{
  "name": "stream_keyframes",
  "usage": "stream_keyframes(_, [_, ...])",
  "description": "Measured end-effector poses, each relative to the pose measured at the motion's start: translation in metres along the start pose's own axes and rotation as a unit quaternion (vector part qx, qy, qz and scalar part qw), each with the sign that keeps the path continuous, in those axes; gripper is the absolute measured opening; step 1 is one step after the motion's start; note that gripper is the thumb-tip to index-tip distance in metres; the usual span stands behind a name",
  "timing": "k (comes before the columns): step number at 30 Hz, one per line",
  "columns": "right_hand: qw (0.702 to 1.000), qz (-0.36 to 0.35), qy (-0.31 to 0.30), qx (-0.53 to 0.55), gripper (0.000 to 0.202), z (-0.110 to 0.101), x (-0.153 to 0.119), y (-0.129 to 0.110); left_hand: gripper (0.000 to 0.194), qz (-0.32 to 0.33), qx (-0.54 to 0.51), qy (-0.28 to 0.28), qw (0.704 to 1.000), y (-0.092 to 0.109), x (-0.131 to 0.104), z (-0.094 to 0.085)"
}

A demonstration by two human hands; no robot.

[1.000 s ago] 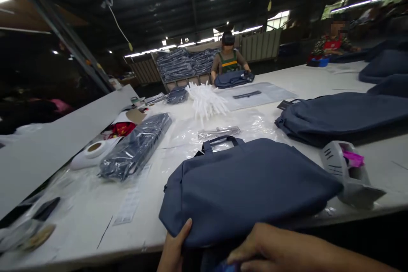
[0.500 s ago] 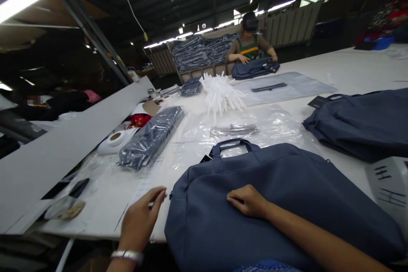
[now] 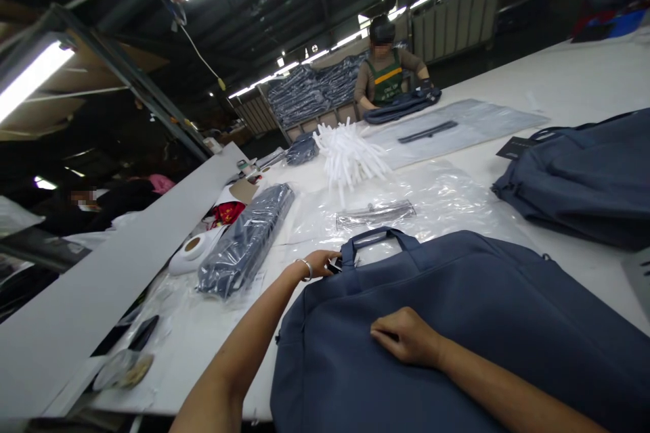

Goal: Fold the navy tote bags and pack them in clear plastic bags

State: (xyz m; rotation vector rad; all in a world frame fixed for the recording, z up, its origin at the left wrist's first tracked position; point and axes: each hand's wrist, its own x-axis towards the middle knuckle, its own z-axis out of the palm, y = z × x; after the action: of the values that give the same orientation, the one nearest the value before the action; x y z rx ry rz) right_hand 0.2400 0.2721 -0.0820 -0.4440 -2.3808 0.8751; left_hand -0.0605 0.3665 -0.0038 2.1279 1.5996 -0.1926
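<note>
Our left hand (image 3: pixel 321 262) is up by the base of the handle (image 3: pixel 406 240), fingers bent in against a dark tag (image 3: pixel 335 266), while our right hand (image 3: pixel 409 337) sits over the front of the big navy bag (image 3: pixel 482 298). The bag lies on the white table (image 3: pixel 203 365) right in front of us, its handle pointing away, and it takes up most of the near side.

As for how it handles, our guess is soft and fairly light for its size. The panel looks smooth with a few gentle dips, so we'd expect it to flop and fold rather than hold its shape. Doesn't look fragile, maybe a touch slick. For lifting we'd go for the handle; for squaring it up, the corners or side seams seem a better bet than the loose middle.

Back to the hands — the left one is mostly closed, and its fingertips touch the tag, but we can't tell whether they really pinch it. The right one is curled into a loose fist, thumb against the fingers, with nothing visible in it. It's close over the fabric — whether it presses down, we honestly can't say. Just past the handle there's clear plastic (image 3: pixel 447 193), with a plastic-wrapped bundle (image 3: pixel 248 240) off to the left.
</note>
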Motion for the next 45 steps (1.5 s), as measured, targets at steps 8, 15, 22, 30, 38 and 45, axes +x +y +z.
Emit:
stream_keyframes(8, [1.0, 0.013, -0.01, -0.001, 0.028, -0.001, 0.004, 0.001, 0.04, -0.045, 0.093, 0.063, 0.993, 0.019, -0.018, -0.011])
stream_keyframes(15, [1.0, 0.011, -0.008, 0.006, 0.026, 0.0, 0.003, 0.004, 0.01, -0.065, 0.103, 0.152, 0.981, 0.058, -0.047, -0.033])
stream_keyframes(22, [1.0, 0.018, 0.003, 0.015, 0.026, -0.001, 0.005, 0.005, 0.029, -0.134, -0.041, 0.173, 0.975, 0.062, -0.068, -0.025])
stream_keyframes(30, [0.999, 0.035, -0.002, 0.03, 0.028, -0.002, 0.004, 0.007, 0.053, -0.209, -0.13, 0.28, 0.928, 0.07, -0.083, 0.081])
stream_keyframes(38, [0.96, 0.196, 0.013, 0.201, 0.039, -0.035, -0.022, -0.048, 0.047, -0.11, 0.058, 0.352, 0.928, 0.095, -0.089, 0.116])
stream_keyframes(45, [0.828, 0.481, -0.008, 0.286, 0.072, -0.04, -0.143, -0.096, 0.043, -0.085, 0.03, 0.334, 0.938, 0.093, -0.092, 0.127])
